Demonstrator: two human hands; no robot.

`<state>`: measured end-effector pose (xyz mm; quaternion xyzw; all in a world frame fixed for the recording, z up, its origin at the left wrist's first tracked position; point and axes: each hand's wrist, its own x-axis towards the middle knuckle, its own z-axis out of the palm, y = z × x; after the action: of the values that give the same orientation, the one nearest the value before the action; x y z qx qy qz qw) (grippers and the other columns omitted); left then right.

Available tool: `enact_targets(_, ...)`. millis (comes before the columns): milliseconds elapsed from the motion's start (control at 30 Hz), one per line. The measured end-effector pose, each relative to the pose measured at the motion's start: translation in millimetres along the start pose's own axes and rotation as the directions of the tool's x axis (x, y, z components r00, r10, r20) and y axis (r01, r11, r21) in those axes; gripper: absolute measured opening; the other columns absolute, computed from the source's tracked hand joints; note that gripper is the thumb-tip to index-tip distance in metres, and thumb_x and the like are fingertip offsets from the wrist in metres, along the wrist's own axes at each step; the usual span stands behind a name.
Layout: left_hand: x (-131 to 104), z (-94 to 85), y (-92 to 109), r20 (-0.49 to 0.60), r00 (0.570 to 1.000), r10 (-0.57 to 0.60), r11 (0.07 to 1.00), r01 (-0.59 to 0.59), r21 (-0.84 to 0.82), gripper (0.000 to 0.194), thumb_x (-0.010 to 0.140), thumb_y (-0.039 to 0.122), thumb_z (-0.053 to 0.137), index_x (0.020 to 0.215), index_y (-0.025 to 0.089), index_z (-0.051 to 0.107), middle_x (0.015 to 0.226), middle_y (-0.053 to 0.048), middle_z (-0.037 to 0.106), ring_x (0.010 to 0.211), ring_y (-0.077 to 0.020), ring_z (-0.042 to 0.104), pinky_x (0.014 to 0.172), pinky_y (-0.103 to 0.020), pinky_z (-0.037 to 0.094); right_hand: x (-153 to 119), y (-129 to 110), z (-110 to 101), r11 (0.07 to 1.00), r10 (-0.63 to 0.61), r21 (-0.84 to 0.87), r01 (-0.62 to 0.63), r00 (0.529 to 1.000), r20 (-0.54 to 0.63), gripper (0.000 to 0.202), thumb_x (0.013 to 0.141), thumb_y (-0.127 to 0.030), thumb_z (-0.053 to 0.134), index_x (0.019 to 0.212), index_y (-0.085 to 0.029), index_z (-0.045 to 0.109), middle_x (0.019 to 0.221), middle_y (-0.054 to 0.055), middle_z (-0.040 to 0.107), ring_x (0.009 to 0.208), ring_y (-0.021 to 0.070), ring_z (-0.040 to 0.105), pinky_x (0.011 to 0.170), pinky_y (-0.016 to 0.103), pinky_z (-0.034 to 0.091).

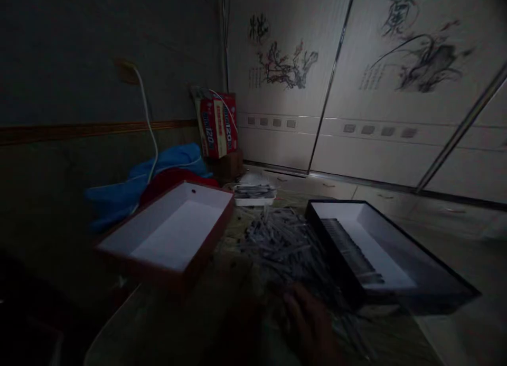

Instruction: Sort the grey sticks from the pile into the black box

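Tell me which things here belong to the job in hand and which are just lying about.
Likely in use:
Pile of slim sticks, near the right hand
Black box with a row of similar sticks
White tray of sticks
Reddish box, perhaps

Probably lying about:
Red printed carton
Blue fabric item
White cable
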<state>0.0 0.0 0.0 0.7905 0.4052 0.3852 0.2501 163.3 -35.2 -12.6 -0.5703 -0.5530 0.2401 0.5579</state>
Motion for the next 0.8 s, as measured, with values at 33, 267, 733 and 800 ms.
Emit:
enact_targets(33,-1.0,-0.2,0.4,0.002,1.0,-0.004,1.0,0.004,0.009,0.026,0.086,0.032,0.049,0.109,0.022,0.055,0.116,-0.007,0.056,0.095,-0.0186,0.057,0.08,-0.039,0.049,5.3,-6.2,0.1,1.0,0.002,0.022,-0.004,0.999,0.054,0.033,0.081,-0.047,0.053,0.093,-0.02,0.065,0.084,0.004,0.068,0.075,0.0163,0.062,0.066,0.021,0.048)
enact_targets(267,-4.5,-2.3,2.3,0.007,1.0,-0.019,0.997,0.018,0.069,0.025,0.086,0.031,0.048,0.108,0.022,0.055,0.117,-0.007,0.055,0.095,-0.0184,0.057,0.081,-0.039,0.049,9.2,-22.8,17.1,0.985,0.094,0.134,-0.104,0.992,0.085,0.036,0.083,-0.05,0.045,0.069,-0.02,0.058,0.054,-0.001,0.054,0.048,0.0111,0.051,0.044,0.018,0.04)
enact_targets(733,-8.1,-1.5,3.5,0.013,0.999,0.051,0.985,-0.052,0.164,0.026,0.086,0.032,0.048,0.109,0.023,0.055,0.117,-0.007,0.055,0.096,-0.0186,0.057,0.081,-0.039,0.049,9.5,-27.1,13.8,0.931,0.239,0.247,-0.27,0.96,0.149,0.036,0.08,-0.05,0.052,0.066,-0.017,0.054,0.049,-0.004,0.048,0.042,0.0077,0.043,0.041,0.017,0.032)
enact_targets(800,-8.2,-2.2,2.8,0.024,0.998,0.063,0.982,-0.066,0.177,0.025,0.086,0.032,0.048,0.108,0.024,0.056,0.117,-0.007,0.055,0.096,-0.0185,0.056,0.081,-0.038,0.049,9.8,-22.3,11.8,0.927,0.242,0.246,-0.285,0.951,0.19,0.038,0.082,-0.049,0.049,0.063,-0.017,0.051,0.048,-0.005,0.045,0.041,0.0072,0.042,0.04,0.017,0.03)
